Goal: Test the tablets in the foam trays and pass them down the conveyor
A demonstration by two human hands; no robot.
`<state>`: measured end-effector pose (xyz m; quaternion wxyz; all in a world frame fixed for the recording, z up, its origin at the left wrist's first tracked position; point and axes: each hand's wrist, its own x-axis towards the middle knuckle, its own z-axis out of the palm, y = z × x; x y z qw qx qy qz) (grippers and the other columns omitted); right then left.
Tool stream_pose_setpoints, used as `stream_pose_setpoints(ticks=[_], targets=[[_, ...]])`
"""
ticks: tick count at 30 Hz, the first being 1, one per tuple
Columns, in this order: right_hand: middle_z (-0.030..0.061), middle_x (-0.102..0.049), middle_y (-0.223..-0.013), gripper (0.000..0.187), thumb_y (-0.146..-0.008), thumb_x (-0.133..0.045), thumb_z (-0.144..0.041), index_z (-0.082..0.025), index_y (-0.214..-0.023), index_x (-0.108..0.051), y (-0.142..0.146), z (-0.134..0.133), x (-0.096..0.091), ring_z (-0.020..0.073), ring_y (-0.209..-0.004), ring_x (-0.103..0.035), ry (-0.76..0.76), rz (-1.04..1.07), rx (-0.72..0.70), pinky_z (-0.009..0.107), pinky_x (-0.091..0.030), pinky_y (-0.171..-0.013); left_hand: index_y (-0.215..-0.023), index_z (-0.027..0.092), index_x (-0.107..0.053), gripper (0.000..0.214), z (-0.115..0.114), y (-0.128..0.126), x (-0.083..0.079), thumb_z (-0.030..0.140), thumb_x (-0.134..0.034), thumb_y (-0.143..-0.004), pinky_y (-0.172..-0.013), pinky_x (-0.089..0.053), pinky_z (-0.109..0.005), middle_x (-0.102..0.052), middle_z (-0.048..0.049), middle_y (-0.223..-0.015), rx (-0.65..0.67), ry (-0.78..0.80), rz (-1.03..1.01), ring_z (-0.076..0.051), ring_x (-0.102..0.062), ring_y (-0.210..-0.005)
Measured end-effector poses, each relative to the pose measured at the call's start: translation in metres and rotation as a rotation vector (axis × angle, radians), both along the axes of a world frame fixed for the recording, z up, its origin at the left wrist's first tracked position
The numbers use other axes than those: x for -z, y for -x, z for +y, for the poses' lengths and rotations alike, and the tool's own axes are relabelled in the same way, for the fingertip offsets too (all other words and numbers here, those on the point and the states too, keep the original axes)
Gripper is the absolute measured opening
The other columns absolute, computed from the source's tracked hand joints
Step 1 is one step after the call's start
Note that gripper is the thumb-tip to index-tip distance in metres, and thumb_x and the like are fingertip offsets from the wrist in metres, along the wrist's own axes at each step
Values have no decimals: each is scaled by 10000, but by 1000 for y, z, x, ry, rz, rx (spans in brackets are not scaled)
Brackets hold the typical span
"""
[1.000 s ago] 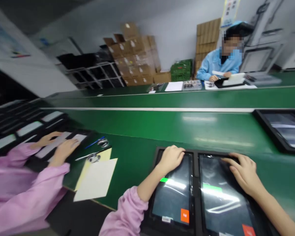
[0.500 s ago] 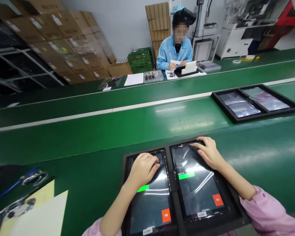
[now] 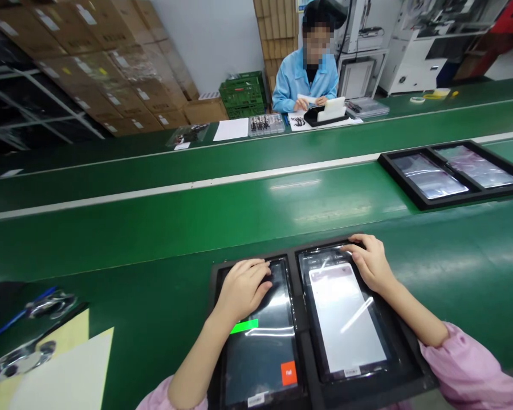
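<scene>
Two tablets lie side by side in a black foam tray [image 3: 300,310] in front of me. Over the upper part of the left tablet [image 3: 263,353] rests my left hand [image 3: 244,287], fingers stretched out. That screen is dark, with a green bar and a red "Fail" square. My right hand [image 3: 371,263] is at the top right corner of the right tablet [image 3: 346,319], its fingers extended and one fingertip at the screen's upper edge. A large white panel fills most of the right screen. Neither hand grasps anything.
A second black tray [image 3: 425,202] with two tablets sits on the green conveyor [image 3: 239,208] at the right. Papers [image 3: 64,370] and a blue pen [image 3: 19,316] lie at the left. Across the line, a person in blue [image 3: 305,80] works at a bench.
The right screen has switched from the dark display with green bar and red square to a white panel. My left hand has shifted slightly left. The far tray appears further right.
</scene>
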<state>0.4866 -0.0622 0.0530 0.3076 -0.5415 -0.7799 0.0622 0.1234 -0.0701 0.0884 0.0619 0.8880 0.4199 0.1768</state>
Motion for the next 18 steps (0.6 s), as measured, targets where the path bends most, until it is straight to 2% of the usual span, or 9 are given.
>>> stream_pose_setpoints(ticks=[3, 5, 8, 12, 15, 18], targets=[[104, -611, -1120, 508, -1028, -275, -381, -270, -1037, -771, 0, 0, 1, 283, -1079, -534, 4, 5, 28, 483, -380, -958, -1003, 208, -712, 388, 1, -1, -2, 475, -430, -1002, -972, -505, -462, -739, -109, -1138, 36, 105, 16, -290, -638, -1125], [98, -613, -1107, 517, -1028, -283, -368, -273, -960, -787, 1, 0, 1, 275, -1069, -537, -3, 7, 29, 478, -381, -955, -943, 220, -709, 438, -1, -3, -4, 510, -388, -1014, -962, -500, -439, -747, -80, -1006, 126, 136, -2, -247, -671, -969], [97, -614, -1101, 524, -1027, -301, -343, -278, -886, -801, 1, 0, -1, 269, -1070, -536, -11, -16, -4, 474, -383, -948, -892, 215, -704, 570, -4, -4, -5, 541, -261, -1042, -894, -490, -405, -728, -48, -839, 185, 47, -61, -209, -662, -810], [107, -611, -1127, 500, -1016, -326, -305, -282, -915, -815, 3, 0, -3, 276, -1089, -524, -15, -46, -56, 477, -386, -948, -955, 213, -747, 583, -2, 0, -3, 500, -249, -1056, -837, -465, -388, -743, -68, -914, -2, -87, -113, -238, -651, -957], [106, -614, -1142, 467, -1002, -356, -290, -284, -932, -818, 2, 0, -3, 281, -1103, -517, 17, -79, -63, 474, -390, -945, -934, 247, -785, 603, 3, 5, 1, 527, -263, -1045, -782, -455, -381, -724, -67, -923, -68, -46, -66, -231, -628, -907], [99, -612, -1153, 445, -994, -364, -293, -288, -981, -810, 1, 0, -2, 278, -1085, -529, 7, -62, -1, 465, -395, -936, -933, 264, -797, 627, 6, 7, 4, 555, -252, -1037, -832, -448, -400, -697, -65, -935, -77, -7, -19, -222, -607, -879]])
